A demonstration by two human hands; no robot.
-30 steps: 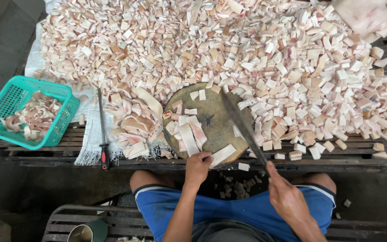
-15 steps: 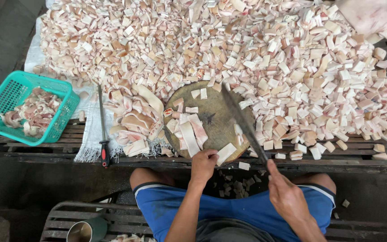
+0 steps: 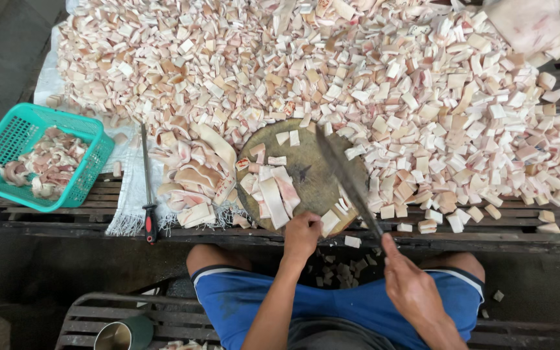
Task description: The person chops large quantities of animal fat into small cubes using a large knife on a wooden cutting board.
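A round wooden chopping block (image 3: 306, 175) sits at the near edge of a slatted wooden table (image 3: 66, 217). My left hand (image 3: 301, 234) presses a pale strip of pork skin (image 3: 329, 221) against the block's near rim. My right hand (image 3: 408, 283) grips the handle of a long cleaver (image 3: 345, 176), whose blade reaches diagonally over the block with its edge beside the strip. Several longer uncut strips (image 3: 273, 192) lie on the block's left half.
A huge heap of cut skin squares (image 3: 332, 71) covers the table behind and to the right. Uncut pieces (image 3: 192, 172) lie left of the block. A sharpening steel with red-black handle (image 3: 148, 188) and a green basket (image 3: 34, 159) of scraps stand further left. A metal cup (image 3: 115, 336) rests by my knee.
The cleaver blade has shifted slightly over the strip at the block's near edge; my left hand stays on the strip. Little else has moved.
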